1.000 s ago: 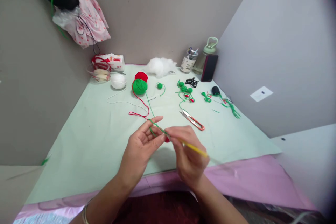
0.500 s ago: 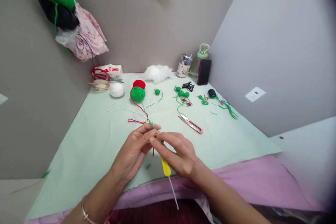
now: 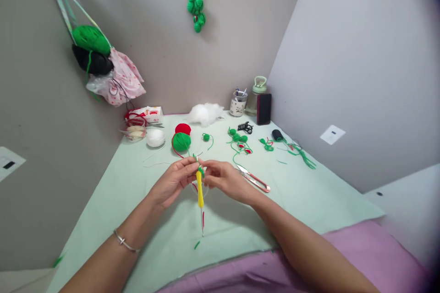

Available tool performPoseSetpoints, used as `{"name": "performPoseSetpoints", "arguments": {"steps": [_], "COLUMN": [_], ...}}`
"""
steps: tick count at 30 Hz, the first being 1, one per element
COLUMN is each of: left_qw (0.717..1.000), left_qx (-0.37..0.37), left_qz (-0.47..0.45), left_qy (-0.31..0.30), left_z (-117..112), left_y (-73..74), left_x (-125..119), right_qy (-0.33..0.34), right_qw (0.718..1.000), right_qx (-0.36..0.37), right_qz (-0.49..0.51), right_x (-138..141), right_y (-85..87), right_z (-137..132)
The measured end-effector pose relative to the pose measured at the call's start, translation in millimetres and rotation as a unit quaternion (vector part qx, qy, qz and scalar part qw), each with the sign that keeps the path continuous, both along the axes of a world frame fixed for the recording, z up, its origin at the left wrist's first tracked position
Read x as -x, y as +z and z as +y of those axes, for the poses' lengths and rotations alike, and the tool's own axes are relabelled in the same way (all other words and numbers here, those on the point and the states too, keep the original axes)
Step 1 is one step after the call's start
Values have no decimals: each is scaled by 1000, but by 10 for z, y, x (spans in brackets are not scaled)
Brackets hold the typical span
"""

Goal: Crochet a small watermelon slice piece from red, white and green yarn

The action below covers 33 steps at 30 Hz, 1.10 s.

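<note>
My left hand has its fingers pinched around a small green crochet piece with some white in it. A crochet hook with a yellow handle hangs down between my hands, its thin metal end pointing toward me. My right hand has its fingers bent closed at the piece's right side, clear of the handle; the fingertips are partly hidden. White and red yarn strands dangle below my fingers. Beyond the hands lie a green yarn ball and a red yarn ball.
Thread snips lie right of my right hand. Farther back are small green crocheted pieces, a black claw clip, a white yarn ball, white stuffing, a pen tin, a bottle and a phone.
My right hand has let go of the yellow hook handle and moved to the crochet piece's right side. The hook now hangs more upright. The view has tilted up, showing more wall.
</note>
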<state>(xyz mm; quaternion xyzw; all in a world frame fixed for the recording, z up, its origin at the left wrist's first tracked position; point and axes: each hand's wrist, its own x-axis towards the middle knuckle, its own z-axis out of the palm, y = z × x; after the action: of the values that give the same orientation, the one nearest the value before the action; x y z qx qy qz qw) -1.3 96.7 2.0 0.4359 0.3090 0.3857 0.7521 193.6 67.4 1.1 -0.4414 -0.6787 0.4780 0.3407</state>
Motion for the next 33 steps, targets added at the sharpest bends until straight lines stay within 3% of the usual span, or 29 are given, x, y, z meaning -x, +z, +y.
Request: {"name": "performPoseSetpoints", "arguments": {"steps": [4, 8, 13, 18, 21, 23, 25, 29, 33], "left_qw": [1000, 999, 998, 998, 998, 998, 998, 999, 999], "left_qx": [-5, -5, -7, -22, -24, -23, -21, -16, -7], "left_qz": [24, 40, 53, 35, 21, 12, 2, -13, -19], "left_qy": [-8, 12, 29, 42, 48, 51, 51, 45, 38], "left_z": [-20, -13, 22, 36, 60, 77, 82, 54, 15], "left_y": [-115, -210, -281, -324, -353, -363, -358, -317, -281], "left_x": [1, 66, 105, 117, 165, 193, 204, 193, 182], "right_qy": [-47, -82, -168, -197, -234, -225, -201, -184, -138], "right_qw": [995, 989, 976, 962, 932, 860, 849, 864, 915], "right_qx": [-46, -76, -93, -100, -110, -78, -53, -52, -55], "right_qz": [-80, -94, -100, -162, -254, -452, -486, -465, -375], "right_x": [-75, -237, -351, -532, -758, -905, -1012, -1060, -861], "right_y": [-112, -153, -119, -50, -55, -103, -180, -296, -180], "right_z": [9, 63, 131, 35, -128, -224, -273, -256, -257]}}
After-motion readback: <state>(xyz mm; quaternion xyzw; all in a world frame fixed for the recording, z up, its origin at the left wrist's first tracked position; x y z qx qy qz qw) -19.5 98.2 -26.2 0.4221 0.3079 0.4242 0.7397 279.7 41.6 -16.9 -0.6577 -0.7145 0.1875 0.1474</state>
